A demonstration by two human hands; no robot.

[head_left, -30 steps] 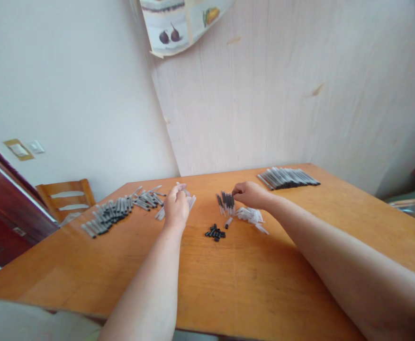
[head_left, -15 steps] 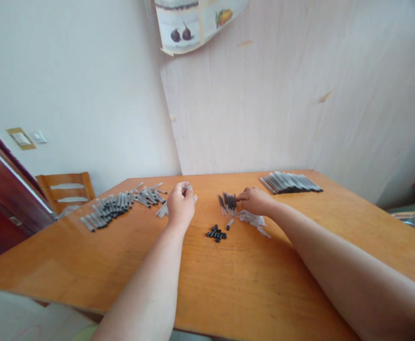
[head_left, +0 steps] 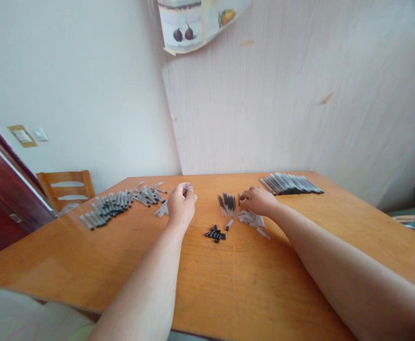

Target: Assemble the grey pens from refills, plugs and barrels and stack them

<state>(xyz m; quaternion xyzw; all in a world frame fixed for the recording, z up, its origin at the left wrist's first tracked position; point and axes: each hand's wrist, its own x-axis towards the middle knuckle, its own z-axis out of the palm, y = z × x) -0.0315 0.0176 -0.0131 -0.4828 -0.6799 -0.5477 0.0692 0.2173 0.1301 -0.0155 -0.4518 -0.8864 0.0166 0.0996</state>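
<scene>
As I watch remotely, dark-ended tubes (head_left: 111,208) spread over the table's (head_left: 68,265) left side; left hand (head_left: 181,204) beside clear tubes (head_left: 161,209), fingers curled round a pale piece (head_left: 188,188). Black caps (head_left: 215,234) sit mid-table, broad wood running to the near edge. Right of the dark rods (head_left: 230,202), one rod (head_left: 239,201) now stands apart, so it's singled out by the right hand (head_left: 259,201), fingers narrow; whether pinched, I cannot tell. White pieces (head_left: 250,218) crowd the wrist; stacked pens (head_left: 293,183) near the far edge.
</scene>
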